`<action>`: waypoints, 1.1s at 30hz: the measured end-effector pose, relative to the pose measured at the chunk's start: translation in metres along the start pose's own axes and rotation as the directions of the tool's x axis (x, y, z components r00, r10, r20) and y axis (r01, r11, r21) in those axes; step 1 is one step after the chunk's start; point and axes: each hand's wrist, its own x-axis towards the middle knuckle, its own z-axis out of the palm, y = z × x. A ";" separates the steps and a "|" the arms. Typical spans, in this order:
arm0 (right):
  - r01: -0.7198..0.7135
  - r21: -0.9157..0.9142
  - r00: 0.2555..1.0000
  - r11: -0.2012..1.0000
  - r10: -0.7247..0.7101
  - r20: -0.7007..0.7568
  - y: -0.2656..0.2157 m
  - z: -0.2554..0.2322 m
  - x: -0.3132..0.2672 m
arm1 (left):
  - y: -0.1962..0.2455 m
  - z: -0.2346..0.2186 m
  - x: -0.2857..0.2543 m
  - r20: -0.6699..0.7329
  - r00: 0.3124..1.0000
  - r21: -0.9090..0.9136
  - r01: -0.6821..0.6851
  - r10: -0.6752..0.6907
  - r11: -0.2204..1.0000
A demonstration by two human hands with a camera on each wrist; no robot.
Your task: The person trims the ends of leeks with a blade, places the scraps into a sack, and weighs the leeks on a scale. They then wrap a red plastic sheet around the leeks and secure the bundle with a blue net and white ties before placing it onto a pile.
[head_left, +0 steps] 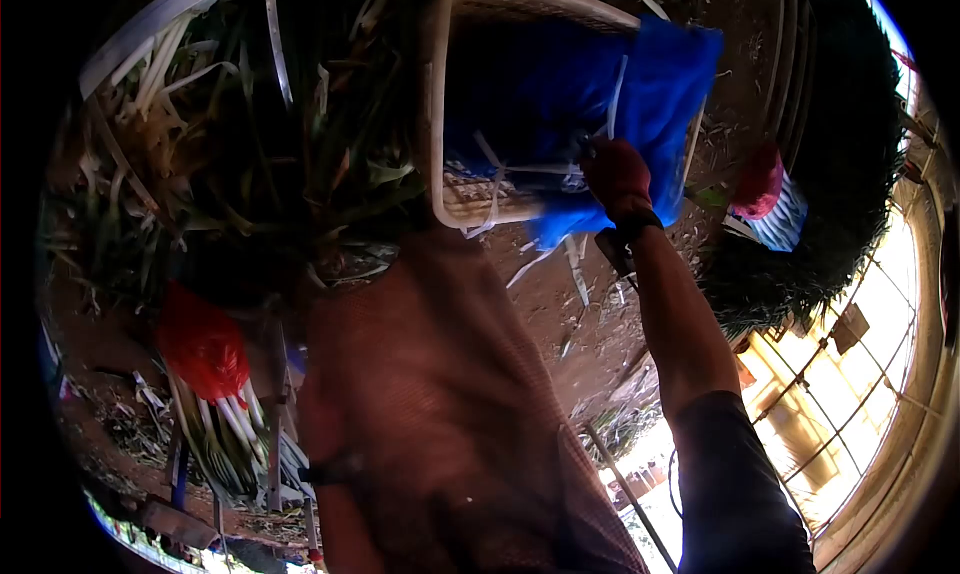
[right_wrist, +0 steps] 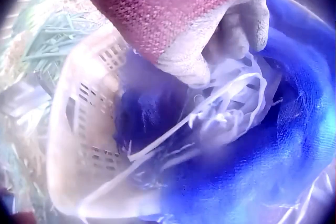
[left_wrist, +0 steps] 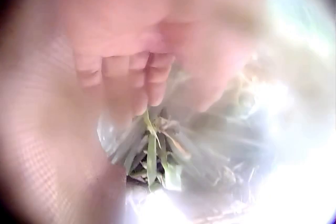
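My right hand (head_left: 618, 174), in a red glove with a whitish coated palm, reaches into a pale plastic basket (head_left: 437, 124). Its curled fingers pinch at a tangle of white plastic strips (right_wrist: 231, 98), their tips partly hidden behind the glove. Blue mesh cloth (head_left: 675, 104) lines the basket and hangs over its near and right sides. My bare left hand (left_wrist: 131, 50) hangs palm-in with loosely bent fingers and nothing in them. Below it in the left wrist view are green leaves (left_wrist: 152, 155), with checked cloth (left_wrist: 42, 150) at the left.
Piles of long green-and-white stalks (head_left: 150, 84) lie left of the basket. A stalk bundle in a red bag (head_left: 205, 344) stands at lower left; another red-wrapped bundle (head_left: 760, 189) lies right, beside a dark green heap (head_left: 790, 274). Scraps litter the dirt floor (head_left: 580, 344).
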 end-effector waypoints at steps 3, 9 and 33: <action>-0.110 -0.048 0.977 0.993 0.117 0.180 0.014 -0.003 0.007 | 0.014 0.050 -0.004 0.055 0.989 0.486 -0.147 0.137 0.862; -0.306 0.951 0.952 -0.035 -0.005 0.306 0.012 -0.115 -0.007 | 0.057 0.156 -0.001 0.052 0.998 0.312 -0.049 0.035 0.949; -0.300 0.889 0.954 0.346 0.134 0.270 -0.006 -0.109 0.013 | 0.084 0.292 0.006 0.184 0.983 0.266 -0.045 -0.005 0.963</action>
